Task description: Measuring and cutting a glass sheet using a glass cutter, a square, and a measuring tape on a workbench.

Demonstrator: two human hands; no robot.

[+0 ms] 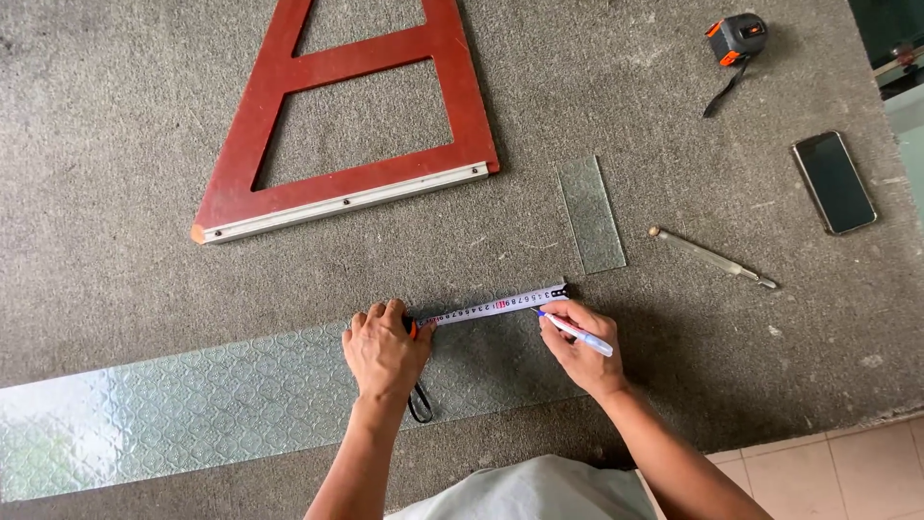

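A long strip of patterned glass (192, 404) lies across the grey carpeted table. My left hand (385, 349) is closed over a tape measure case with a black wrist loop, pressed onto the glass. Its white tape blade (500, 306) runs right along the strip's far edge to the right end. My right hand (577, 347) grips a blue-capped white pen (577, 332), with the tip touching the glass just below the blade near its end.
A red triangular wooden square with a metal edge (346, 125) lies at the back. A small glass offcut (592, 214), a glass cutter (712, 257), a phone (834, 181) and a second orange tape measure (736, 39) lie to the right. Table edge at lower right.
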